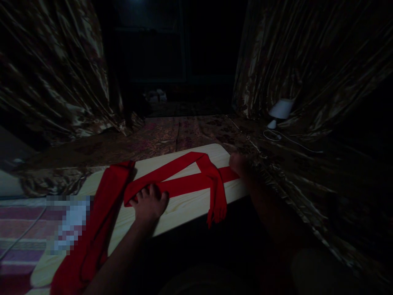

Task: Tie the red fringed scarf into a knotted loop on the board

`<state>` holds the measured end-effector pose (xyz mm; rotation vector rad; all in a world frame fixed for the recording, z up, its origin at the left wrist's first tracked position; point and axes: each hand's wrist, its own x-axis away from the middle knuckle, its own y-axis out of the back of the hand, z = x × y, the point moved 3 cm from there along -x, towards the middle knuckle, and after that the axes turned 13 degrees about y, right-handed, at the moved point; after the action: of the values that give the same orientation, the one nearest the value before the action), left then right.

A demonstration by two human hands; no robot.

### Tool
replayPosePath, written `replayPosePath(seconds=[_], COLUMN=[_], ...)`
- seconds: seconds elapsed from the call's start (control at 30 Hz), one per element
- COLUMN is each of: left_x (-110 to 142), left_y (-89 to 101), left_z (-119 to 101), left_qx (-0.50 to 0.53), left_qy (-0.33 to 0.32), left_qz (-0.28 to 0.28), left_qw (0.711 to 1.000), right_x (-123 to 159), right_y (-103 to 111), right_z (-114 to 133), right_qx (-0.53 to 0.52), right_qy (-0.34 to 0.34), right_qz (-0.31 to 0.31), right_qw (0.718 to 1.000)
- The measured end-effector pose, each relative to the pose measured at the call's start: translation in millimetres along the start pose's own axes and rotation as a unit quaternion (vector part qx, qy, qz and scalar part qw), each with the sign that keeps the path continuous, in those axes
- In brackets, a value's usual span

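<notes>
A long red scarf (186, 184) lies in a zigzag on a pale wooden board-like tabletop (181, 213), its fringed end hanging past the near edge. My left hand (150, 203) rests on the scarf's left fold, fingers spread and palm down. At the tabletop's right end, my right hand (238, 164) is closed at the end of the scarf's straight strip; its fingers are dim and partly hidden. A second, bulkier folded red cloth (92, 229) lies across the tabletop's left part, beside my left forearm.
A small white lamp (281, 110) with a cord stands at the back right. Patterned curtains (55, 73) hang on both sides of a dark window. Patterned cloth (172, 137) covers the surface behind the tabletop. Striped fabric (18, 229) and a blurred-out patch (72, 225) are at left.
</notes>
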<state>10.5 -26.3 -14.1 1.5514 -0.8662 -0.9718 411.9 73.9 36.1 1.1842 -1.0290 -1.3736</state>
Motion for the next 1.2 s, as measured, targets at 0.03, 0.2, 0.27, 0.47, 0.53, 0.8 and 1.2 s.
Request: replayPosePath(seconds=[0.03,0.2,0.27,0.47,0.53,0.8,1.2], left_x=[0,-1,-1,-2,-2,-2,-5], left_y=[0.2,-0.9,-2.6,-7.1,-7.7,-4.4,0.3], left_z=[0,0,0,1,1,0,-1], left_qx=[-0.002,-0.007,-0.006,-0.002,0.003,0.003,-0.015], left_qy=[0.001,0.004,0.006,0.007,0.007,0.013,-0.002], left_qz=[0.002,0.010,0.009,-0.005,-0.007,-0.005,0.085], left_qw=[1.000,1.000,1.000,1.000,1.000,1.000,0.996], right_x=[-1,-9,-11,-18,-21,-30,1], right_y=[-1,-19,-26,-23,-15,57,116], right_z=[11,56,66,86,86,36,-59], right_qx=[-0.012,-0.064,-0.097,-0.113,-0.095,0.055,0.118], right_qy=[0.006,0.036,0.026,0.044,0.062,0.039,-0.097], right_qz=[-0.003,0.099,0.159,0.196,0.185,0.033,-0.148], right_qw=[1.000,0.992,0.982,0.973,0.976,0.997,0.977])
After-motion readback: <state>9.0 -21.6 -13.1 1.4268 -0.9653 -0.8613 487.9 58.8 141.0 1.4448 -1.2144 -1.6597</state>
